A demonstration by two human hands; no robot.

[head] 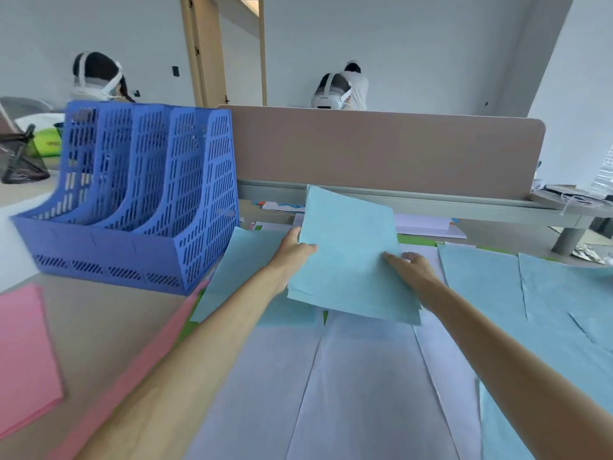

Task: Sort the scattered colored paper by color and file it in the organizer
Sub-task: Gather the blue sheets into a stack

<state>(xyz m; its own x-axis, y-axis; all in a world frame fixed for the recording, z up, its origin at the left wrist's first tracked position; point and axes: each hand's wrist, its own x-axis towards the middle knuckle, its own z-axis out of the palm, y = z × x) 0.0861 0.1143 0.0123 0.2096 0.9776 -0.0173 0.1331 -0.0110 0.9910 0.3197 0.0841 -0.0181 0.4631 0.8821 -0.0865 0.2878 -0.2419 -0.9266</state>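
Overhead, blue sheets point(348, 260) in both hands; organizer point(132, 194) slots apparently bare

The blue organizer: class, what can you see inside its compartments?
Through the slotted walls of the blue organizer, no coloured paper shows in any compartment. Both hands, left hand and right hand, hold a light blue stack outside it. The compartment floors are hidden.
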